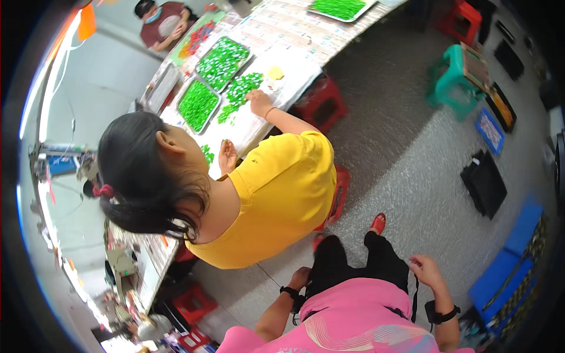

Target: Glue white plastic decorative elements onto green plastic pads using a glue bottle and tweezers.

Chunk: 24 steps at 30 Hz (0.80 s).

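My left hand (pixel 301 277) hangs beside my left thigh, its fingers mostly turned away and hard to see. On the other side, my right hand (pixel 428 271) hangs by my right thigh, fingers loosely bent and apart, with nothing visible in them. A black strap dangles near it. Both wrists wear dark bands with small devices. In front of me a person in a yellow shirt (pixel 276 188) sits at a table (pixel 282 56). That person's right hand touches small green pieces (pixel 242 88); their left hand is at the table's near edge, beside a few more.
Metal trays of green pieces (pixel 199 105) stand on the table. Another person (pixel 165 26) sits beyond it. Red stools (pixel 322 103) and a green stool (pixel 454 82) stand on the floor. To the right lie a black folded item (pixel 484 183) and blue panels (pixel 509 276).
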Tool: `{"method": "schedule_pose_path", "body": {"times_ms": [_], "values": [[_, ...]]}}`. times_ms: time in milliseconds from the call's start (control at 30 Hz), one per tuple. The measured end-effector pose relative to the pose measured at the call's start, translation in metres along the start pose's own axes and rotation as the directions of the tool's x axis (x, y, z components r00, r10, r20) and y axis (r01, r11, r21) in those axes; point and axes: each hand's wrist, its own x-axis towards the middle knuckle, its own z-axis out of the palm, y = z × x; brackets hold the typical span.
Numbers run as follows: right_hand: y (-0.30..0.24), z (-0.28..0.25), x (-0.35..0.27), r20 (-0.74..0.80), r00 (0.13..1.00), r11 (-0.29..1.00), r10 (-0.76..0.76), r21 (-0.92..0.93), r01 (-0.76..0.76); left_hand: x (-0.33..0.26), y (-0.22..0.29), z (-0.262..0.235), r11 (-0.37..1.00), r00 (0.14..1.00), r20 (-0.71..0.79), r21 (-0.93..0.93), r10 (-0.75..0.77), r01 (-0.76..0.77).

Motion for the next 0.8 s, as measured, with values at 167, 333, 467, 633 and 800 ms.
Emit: {"method": "schedule_pose_path", "body": {"times_ms": [167, 333, 467, 633, 800], "values": [[0.010, -0.076, 0.063, 0.046, 0.999, 0.995, -0.011, -0.100, 0.015, 0.001, 0.086, 0.002, 0.611, 0.912, 0.128, -0.705, -0.390, 0.360], [-0.028, -0.115, 0.143, 0.215, 0.957, 0.964, -0.194, -0.140, 0.227, 0.017, 0.125, 0.043, 0.369, 0.819, 0.279, -0.787, -0.500, 0.494], [-0.064, -0.146, 0.210, 0.353, 0.896, 0.935, -0.270, -0.126, 0.331, 0.059, 0.155, 0.074, 0.881, 0.946, -0.246, -0.467, -0.213, 0.076], [-0.112, -0.193, 0.290, 0.474, 0.854, 0.920, -0.215, -0.195, 0.340, 0.128, 0.208, 0.052, -0.201, 0.875, 0.222, -0.968, -0.431, 0.147], [-0.170, -0.225, 0.364, 0.511, 0.819, 0.865, -0.261, -0.253, 0.434, 0.150, 0.249, -0.001, 0.174, 0.800, 0.198, -0.920, -0.567, 0.350]]}}
